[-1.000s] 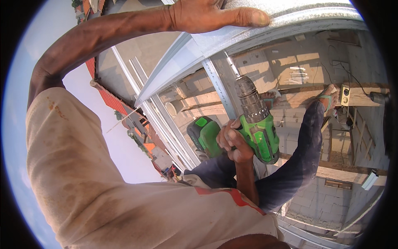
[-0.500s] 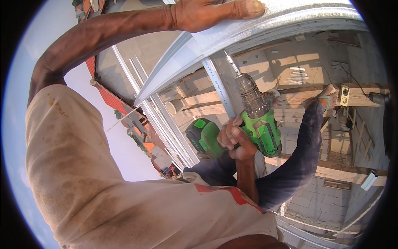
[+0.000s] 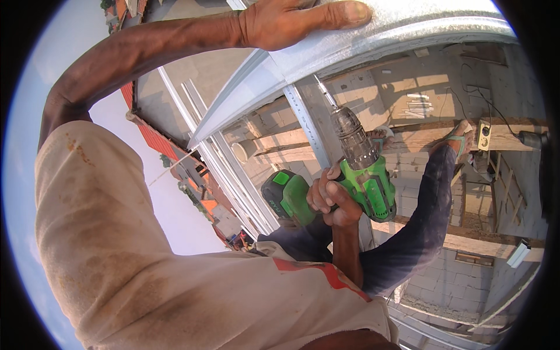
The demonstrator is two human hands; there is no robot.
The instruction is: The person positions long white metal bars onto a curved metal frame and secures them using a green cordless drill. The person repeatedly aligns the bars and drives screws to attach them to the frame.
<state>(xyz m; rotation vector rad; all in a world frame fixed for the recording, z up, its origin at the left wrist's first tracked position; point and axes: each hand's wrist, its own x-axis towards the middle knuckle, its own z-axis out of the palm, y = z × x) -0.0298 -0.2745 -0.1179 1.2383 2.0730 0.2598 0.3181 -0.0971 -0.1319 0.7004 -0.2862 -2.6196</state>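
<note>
Overhead, the green and black cordless drill (image 3: pixel 356 175) points its thin bit up toward the underside of the pale grey curved metal roof beam (image 3: pixel 379 41), tip just short of it. The right hand (image 3: pixel 329 201) has its grip wrapped tight around the drill's handle. The left hand (image 3: pixel 291 20) lies flat on top of the beam, fingers outstretched. Below, a grey sandal (image 3: pixel 461 137) rests on a wooden plank (image 3: pixel 408 140), beside a small white socket box (image 3: pixel 484 134).

Place: you're up high on an open building site.
Structure: bare block walls (image 3: pixel 408 99) and rough timber beams (image 3: pixel 408 137) below you.
Frame: pale metal rails (image 3: pixel 379 41) overhead.
Surroundings: red tiled roofs (image 3: pixel 154 140) beyond.
</note>
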